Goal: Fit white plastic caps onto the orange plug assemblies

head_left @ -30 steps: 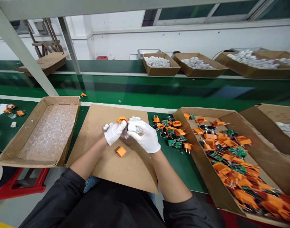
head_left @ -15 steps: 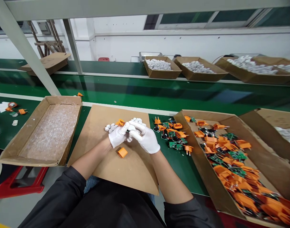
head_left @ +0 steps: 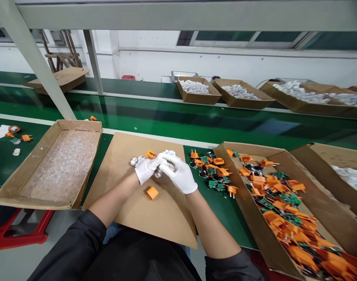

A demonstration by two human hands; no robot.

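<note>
My left hand (head_left: 147, 168), in a white glove, is closed, with its fingertips brought against those of my other hand. My right hand (head_left: 181, 173), gloved the same way, is closed too, its fingers bent over the meeting point. Whatever they grip there is hidden by the gloves. Beyond and partly behind the hands lie small white parts (head_left: 133, 160). An orange plug part (head_left: 150, 154) sits among them, just past my left fingers. Nearer to me, an orange plug shell (head_left: 152, 192) lies on its side on the brown board (head_left: 131, 210), apart from both hands.
Right of the board, orange plugs with green circuit boards (head_left: 212, 169) are heaped beside a cardboard box (head_left: 239, 207) of similar pieces. A shallow cardboard tray (head_left: 79, 191) stands left. Boxes of white parts (head_left: 193, 86) line the far shelf, beneath a grey frame beam (head_left: 167, 15).
The view has tilted slightly, so the scene sits a little lower. My hands stay together in the same place, with the right fingers drawn closer over the left fingertips.
</note>
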